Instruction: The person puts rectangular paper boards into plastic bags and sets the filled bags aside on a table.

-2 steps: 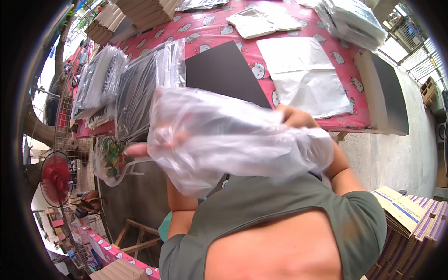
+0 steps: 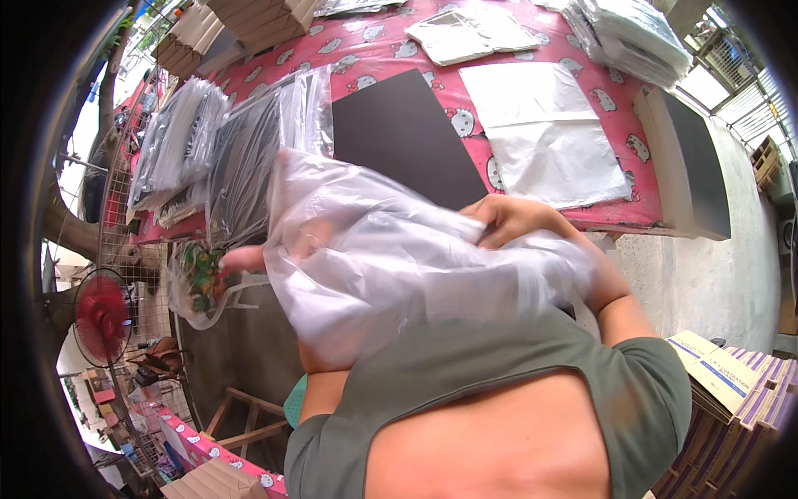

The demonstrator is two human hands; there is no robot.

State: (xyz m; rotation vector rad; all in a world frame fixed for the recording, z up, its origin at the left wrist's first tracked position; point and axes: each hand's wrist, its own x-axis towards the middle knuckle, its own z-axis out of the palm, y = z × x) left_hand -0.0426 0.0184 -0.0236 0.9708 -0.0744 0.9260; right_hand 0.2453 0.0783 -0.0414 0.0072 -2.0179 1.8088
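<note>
Plastic fills most of my view: a clear plastic bag, thin and very wrinkled, with a milky shine where the light hits its folds. I hold it up in front of my chest, above the near edge of the table with the pink patterned cloth. My right hand is closed on the upper edge of the bag, fingers curled over the film. My left hand is mostly behind the film, only pink fingertips come out at the left side; it seems to hold the bag, but I cannot tell its grip exactly. Behind the bag a black sheet lies flat on the cloth, and a white bag lies beside it.
</note>
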